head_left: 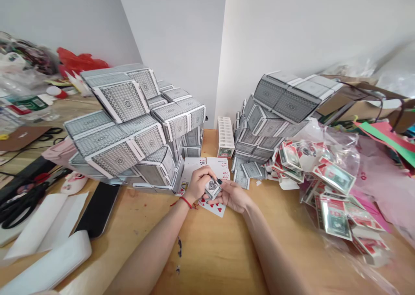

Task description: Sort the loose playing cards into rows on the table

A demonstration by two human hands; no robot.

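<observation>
Grey-patterned card piece mid-frame, gripped both sides: left hand has fingers curled round its upper-left edge, right hand pinches w/ thumb near the top corner, fingers under. Prob. two-handed to keep sth so small steady; can't tell if it's 1 card or several. Just below, a hearts card lies face-up on the tabletop, w/ more face-up cards behind the hands, likely kept within easy reach. Big grey-backed card blocks left of centre, matching card blocks upper right: piled high, presumably to save room, leaving a gap btwn for the white box row. Red-and-green card boxes, lower right, heaped loosely, apart from the hands.
</observation>
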